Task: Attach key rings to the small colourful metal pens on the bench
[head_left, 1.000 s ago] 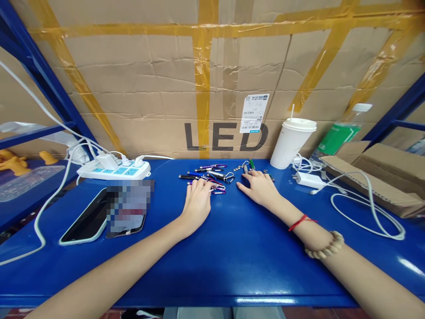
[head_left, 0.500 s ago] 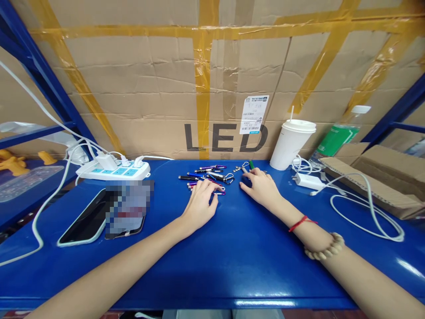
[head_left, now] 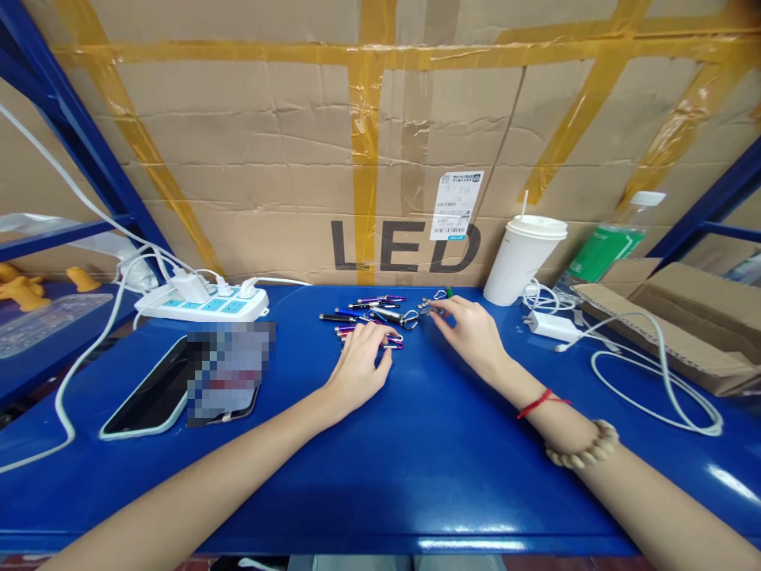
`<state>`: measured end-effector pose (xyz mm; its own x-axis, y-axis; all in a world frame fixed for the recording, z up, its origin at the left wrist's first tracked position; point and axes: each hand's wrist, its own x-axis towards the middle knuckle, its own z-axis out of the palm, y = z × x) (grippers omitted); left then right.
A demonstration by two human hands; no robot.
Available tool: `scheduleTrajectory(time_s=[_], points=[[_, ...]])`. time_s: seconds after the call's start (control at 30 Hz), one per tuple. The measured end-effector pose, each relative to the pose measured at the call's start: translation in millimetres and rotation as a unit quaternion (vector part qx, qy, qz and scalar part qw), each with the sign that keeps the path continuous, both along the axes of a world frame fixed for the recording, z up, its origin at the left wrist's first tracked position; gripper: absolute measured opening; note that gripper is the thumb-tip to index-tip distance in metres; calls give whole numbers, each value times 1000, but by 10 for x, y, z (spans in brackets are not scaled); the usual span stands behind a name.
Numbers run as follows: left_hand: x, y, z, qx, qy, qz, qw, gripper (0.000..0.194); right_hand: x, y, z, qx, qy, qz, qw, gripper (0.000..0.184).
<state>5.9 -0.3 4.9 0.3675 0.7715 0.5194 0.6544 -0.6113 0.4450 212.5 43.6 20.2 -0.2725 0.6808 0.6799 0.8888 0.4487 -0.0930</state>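
Observation:
My left hand (head_left: 358, 361) lies over the near edge of a pile of slim metal pen-shaped lights, with its fingers loosely spread and the thumb apart. Among them are a black one (head_left: 338, 318) and a silver one (head_left: 388, 316) with a carabiner clip (head_left: 410, 319). A purple-ended one (head_left: 393, 346) pokes out past the fingertips. To the right, my right hand (head_left: 469, 333) pinches thumb and forefinger beside several small silvery button cells (head_left: 424, 302); one seems to be between the fingertips. A green piece (head_left: 449, 293) and another clip (head_left: 440, 294) show behind this hand.
On the blue table (head_left: 380, 468), two phones (head_left: 148, 396) and a power strip (head_left: 208, 305) lie left. A white cup (head_left: 524, 258), a bottle (head_left: 612, 242), a charger with cable (head_left: 556, 326) and an open carton (head_left: 683, 333) are right. A taped cardboard box (head_left: 267, 159) stands behind.
My right hand has drawn its thumb and forefinger together, reaching slightly leftward to the button cells. My left hand has stayed nearly still on the pile.

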Motion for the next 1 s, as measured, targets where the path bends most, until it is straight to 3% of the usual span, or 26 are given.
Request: scheduleTrajectory(time_s=[0.13, 0.23, 0.3, 0.4, 0.53, 0.63, 0.77, 1.0], points=[[-2, -2, -9, -2, -18, 7, 1000, 34, -180, -174, 90, 129, -6, 173, 976, 16], [-10, 19, -30, 1, -14, -4, 1000, 28, -300, -317, 134, 111, -47, 285, 951, 15], [-15, 37, -47, 5, 3, -14, 1000, 14, -339, -372, 145, 91, -56, 316, 943, 17], [-10, 53, -59, 24, 10, -19, 999, 5, -334, -373, 141, 56, -54, 279, 957, 26], [10, 42, -37, 26, -9, -6, 1000, 14, -232, -236, 65, -30, -40, 114, 992, 42], [16, 25, -6, 6, -9, -7, 1000, 10, -119, -89, -32, -85, -72, 34, 993, 41], [14, 10, 25, -5, -7, -10, 1000, 11, 4, 41, -126, -144, -101, 8, 984, 44], [35, 4, 9, 10, 5, -14, 1000, 14, 67, 143, -193, -197, -115, 41, 973, 52]])
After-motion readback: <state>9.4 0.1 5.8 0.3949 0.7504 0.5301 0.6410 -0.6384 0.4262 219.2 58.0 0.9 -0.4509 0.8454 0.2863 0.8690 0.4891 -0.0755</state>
